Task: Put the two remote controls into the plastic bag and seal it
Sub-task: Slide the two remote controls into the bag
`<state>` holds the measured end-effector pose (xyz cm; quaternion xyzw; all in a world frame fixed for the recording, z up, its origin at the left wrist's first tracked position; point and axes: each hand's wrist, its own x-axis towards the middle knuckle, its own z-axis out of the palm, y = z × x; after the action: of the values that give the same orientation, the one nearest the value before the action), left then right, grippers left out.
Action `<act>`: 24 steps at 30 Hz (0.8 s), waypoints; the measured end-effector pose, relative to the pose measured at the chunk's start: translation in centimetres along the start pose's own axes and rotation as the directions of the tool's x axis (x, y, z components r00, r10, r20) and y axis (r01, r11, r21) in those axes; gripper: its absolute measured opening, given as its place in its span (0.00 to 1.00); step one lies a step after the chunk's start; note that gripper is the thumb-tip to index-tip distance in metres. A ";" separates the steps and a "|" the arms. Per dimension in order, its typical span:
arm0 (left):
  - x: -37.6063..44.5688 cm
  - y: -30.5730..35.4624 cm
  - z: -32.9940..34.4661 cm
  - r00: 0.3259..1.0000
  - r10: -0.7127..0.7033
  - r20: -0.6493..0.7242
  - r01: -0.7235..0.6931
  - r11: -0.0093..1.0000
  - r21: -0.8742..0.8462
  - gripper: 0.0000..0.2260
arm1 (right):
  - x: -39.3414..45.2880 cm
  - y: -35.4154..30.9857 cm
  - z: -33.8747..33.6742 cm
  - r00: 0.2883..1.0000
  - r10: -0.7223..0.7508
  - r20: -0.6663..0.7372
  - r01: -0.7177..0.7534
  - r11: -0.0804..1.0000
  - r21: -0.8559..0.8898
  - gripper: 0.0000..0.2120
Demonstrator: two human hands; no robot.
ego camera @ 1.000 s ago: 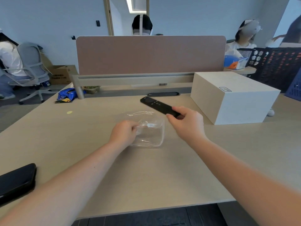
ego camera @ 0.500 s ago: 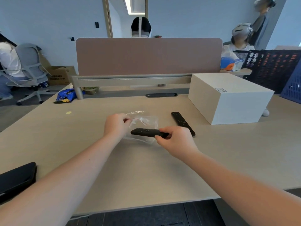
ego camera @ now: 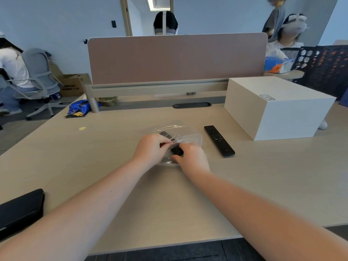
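Observation:
A clear plastic bag (ego camera: 190, 138) lies on the desk in front of me. My left hand (ego camera: 150, 147) pinches the bag's near edge. My right hand (ego camera: 192, 157) grips the near end of a black remote control (ego camera: 176, 150), whose far end shows through the plastic, inside the bag. A second black remote control (ego camera: 219, 140) lies flat on the desk just right of the bag, untouched.
A white box (ego camera: 276, 108) stands at the right, close to the second remote. A black case (ego camera: 20, 210) lies at the desk's left front edge. A brown divider panel (ego camera: 177, 57) closes the back, with a blue snack packet (ego camera: 79, 108) at its left foot. People sit beyond.
My right hand carried the first remote from above the desk down to the bag and pushed it partly inside. The left hand kept hold of the bag's edge. The second remote came into view.

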<state>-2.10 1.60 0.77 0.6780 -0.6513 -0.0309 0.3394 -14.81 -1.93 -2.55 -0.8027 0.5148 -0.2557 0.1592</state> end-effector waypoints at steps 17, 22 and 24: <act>-0.5 -1.4 0.4 0.995 0.101 -0.008 -0.101 0.995 0.025 0.07 | 1.5 -0.7 0.8 0.977 -0.160 0.139 0.193 0.944 -0.268 0.14; -0.4 -1.3 0.3 0.996 0.088 -0.011 -0.088 0.996 0.034 0.07 | 0.4 0.8 -0.8 0.897 -0.385 -0.217 0.333 0.911 -0.242 0.11; -0.4 -1.3 0.3 0.998 0.070 0.002 -0.070 0.996 0.053 0.08 | 0.4 2.5 -1.9 0.822 -0.389 -0.415 0.300 0.917 -0.264 0.13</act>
<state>-1.20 1.72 -0.21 0.6636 -0.6752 -0.0020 0.3220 -17.60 -3.35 -2.22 -0.8104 0.4050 -0.4132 -0.0921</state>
